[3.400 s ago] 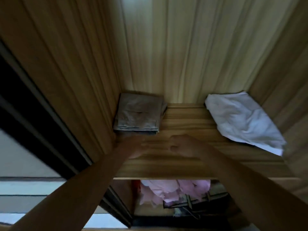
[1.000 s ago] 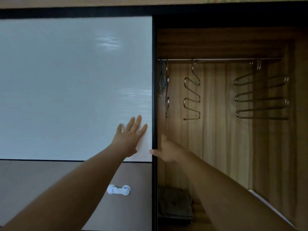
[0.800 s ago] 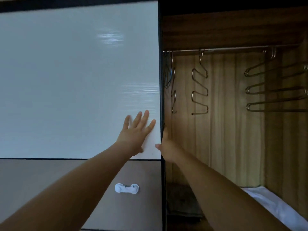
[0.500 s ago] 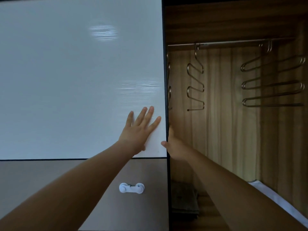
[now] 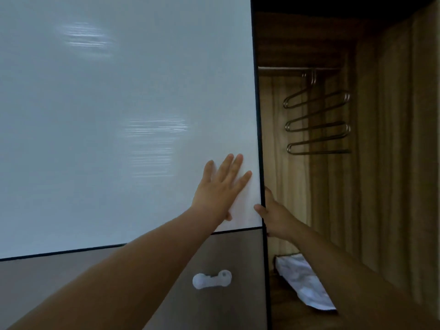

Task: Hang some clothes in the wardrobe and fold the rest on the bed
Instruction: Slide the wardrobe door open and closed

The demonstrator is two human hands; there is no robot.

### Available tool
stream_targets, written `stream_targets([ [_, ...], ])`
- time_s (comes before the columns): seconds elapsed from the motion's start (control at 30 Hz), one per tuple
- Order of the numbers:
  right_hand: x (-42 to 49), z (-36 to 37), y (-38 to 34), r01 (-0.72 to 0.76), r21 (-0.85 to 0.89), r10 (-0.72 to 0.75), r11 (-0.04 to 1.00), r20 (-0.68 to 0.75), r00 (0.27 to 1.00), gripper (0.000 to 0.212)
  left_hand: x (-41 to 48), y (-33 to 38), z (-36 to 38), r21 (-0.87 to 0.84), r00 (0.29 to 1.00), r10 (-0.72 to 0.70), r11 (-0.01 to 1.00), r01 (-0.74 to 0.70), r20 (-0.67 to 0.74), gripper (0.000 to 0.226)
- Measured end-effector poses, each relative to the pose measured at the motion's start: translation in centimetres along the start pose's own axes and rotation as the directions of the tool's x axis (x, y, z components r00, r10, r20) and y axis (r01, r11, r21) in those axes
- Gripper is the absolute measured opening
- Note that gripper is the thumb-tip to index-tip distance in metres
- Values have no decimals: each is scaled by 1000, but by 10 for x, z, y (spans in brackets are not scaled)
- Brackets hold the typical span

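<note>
Against the wardrobe [image 5: 392, 163]'s white sliding door [image 5: 119, 115] we are pressing our left hand [image 5: 219, 194] flat, fingers spread, near its right edge, our right hand [image 5: 276, 217] pinching that edge, a white garment [image 5: 302, 282] lying on the shelf [image 5: 285, 306] inside.

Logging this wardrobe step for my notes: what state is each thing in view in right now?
Sliding door: partly open, gap on the right.
Left hand: flat, pressing on the door.
Right hand: grips the door's edge.
Metal hanger: hanging on the rail, bare.
White cloth: lying rumpled.
</note>
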State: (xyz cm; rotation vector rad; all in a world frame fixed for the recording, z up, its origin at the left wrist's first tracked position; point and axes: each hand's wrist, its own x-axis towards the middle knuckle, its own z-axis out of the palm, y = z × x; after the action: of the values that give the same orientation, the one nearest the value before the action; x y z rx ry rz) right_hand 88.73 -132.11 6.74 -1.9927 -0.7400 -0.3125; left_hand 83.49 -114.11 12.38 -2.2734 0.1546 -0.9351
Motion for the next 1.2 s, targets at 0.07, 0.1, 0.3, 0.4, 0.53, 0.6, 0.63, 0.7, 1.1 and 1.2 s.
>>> stream_targets([
  [0.07,-5,-27,26,-60,-41,56,997,-87,995,51,26,30,-8,7,999,26,1000,-26,-18,132],
  [0.1,-8,-39,40,-91,-71,81,993,-135,988,45,38,45,-13,9,999,40,999,-40,-30,131],
  [0.3,-28,-70,111,-503,-382,277,775,-511,814,93,111,122,-37,-8,978,168,985,-170,-127,113],
  [0.4,-41,-62,132,-528,-460,192,714,-596,779,124,143,154,-45,-5,956,231,972,-236,-182,98],
  [0.53,-45,-89,168,-514,-415,302,751,-475,826,146,182,193,-47,-64,937,210,970,-236,-278,89],
  [0.6,-46,-113,183,-512,-386,326,767,-454,830,145,199,215,-48,-74,926,216,966,-249,-309,86],
  [0.63,-48,-125,189,-519,-388,336,762,-449,828,144,208,226,-50,-81,920,217,963,-256,-327,86],
  [0.7,-51,-148,201,-523,-393,349,757,-434,831,141,226,247,-55,-102,907,221,956,-274,-357,85],
  [1.1,-62,-238,248,-573,-393,451,719,-363,815,128,288,335,-83,-120,894,227,949,-293,-386,85],
  [1.2,-64,-250,251,-586,-383,466,714,-365,806,132,295,344,-87,-121,892,241,944,-307,-383,84],
])
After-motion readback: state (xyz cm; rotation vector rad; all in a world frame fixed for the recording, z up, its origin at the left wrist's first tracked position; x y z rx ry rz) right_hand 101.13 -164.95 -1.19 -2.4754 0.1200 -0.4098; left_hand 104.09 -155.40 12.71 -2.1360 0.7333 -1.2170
